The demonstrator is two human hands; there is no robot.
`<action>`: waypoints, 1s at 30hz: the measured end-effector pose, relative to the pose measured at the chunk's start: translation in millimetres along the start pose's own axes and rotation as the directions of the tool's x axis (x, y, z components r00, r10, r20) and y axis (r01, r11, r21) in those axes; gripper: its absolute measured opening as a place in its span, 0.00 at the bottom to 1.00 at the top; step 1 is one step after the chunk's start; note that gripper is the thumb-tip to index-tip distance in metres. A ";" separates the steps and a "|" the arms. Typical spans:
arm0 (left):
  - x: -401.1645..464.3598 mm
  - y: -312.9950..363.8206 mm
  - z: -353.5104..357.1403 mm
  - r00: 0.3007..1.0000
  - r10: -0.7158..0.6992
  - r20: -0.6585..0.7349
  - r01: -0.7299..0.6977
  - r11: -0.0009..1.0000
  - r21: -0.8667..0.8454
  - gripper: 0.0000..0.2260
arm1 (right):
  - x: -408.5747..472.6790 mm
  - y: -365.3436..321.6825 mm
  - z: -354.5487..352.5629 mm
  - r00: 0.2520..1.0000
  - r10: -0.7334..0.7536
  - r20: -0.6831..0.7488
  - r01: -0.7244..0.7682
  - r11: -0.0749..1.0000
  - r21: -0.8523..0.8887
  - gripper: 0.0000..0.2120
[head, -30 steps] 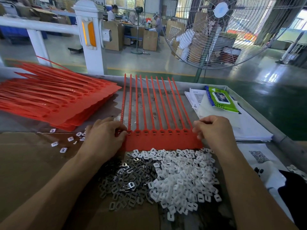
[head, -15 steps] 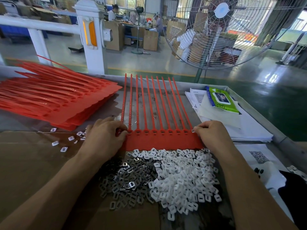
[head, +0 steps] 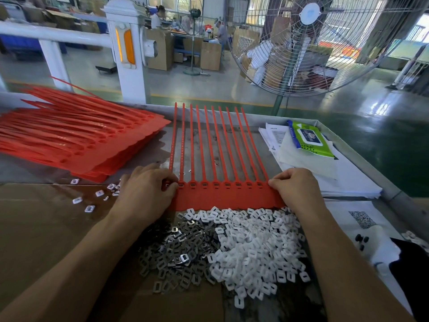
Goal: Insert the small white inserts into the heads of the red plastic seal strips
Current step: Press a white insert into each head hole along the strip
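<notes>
Strip set: one joined row of red seal strips [head: 222, 196] lies mid-worktop, tails toward the far edge.
Left hand [head: 148, 194]: I pinch the row's left end.
Right hand [head: 294, 187]: I pinch its right end.
Inserts: white inserts [head: 257, 247] piled at the near edge.
Progress: heads appear unfilled; I judge all insertions remain.

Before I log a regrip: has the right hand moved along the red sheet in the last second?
Yes. The right hand slid toward the person, from the strip heads down the red sheet's right edge, nearer the white inserts.
</notes>
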State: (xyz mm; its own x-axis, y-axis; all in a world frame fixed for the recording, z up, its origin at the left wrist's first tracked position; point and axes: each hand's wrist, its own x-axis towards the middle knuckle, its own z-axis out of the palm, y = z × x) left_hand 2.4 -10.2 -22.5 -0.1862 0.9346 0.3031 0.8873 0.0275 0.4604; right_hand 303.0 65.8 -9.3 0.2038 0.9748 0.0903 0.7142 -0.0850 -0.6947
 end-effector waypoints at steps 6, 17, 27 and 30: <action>0.9 -1.3 0.4 1.000 0.006 -0.001 -0.006 1.000 -0.003 0.06 | -0.3 1.6 -1.0 1.000 -0.009 -0.023 0.010 1.000 0.027 0.06; 0.6 -3.0 2.1 1.000 0.021 -0.015 -0.021 1.000 -0.007 0.06 | -35.6 -33.0 -26.0 0.722 -0.384 0.575 0.395 0.912 0.113 0.07; 0.6 -3.9 3.1 0.999 0.021 -0.028 -0.021 1.000 -0.016 0.06 | -45.6 -37.3 -25.5 0.549 -0.342 0.763 0.543 0.840 -0.015 0.22; 0.7 -3.7 2.9 0.999 0.021 -0.029 -0.022 1.000 -0.020 0.05 | -44.1 -37.0 -22.0 0.542 -0.394 0.742 0.547 0.836 0.044 0.12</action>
State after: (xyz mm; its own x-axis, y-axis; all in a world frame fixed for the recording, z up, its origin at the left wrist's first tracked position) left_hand 0.2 -8.6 -26.5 -0.1798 0.9243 0.3368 0.8824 0.0002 0.4705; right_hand 282.4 21.4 28.1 -0.6676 0.7151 -0.2071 0.6793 0.4713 -0.5625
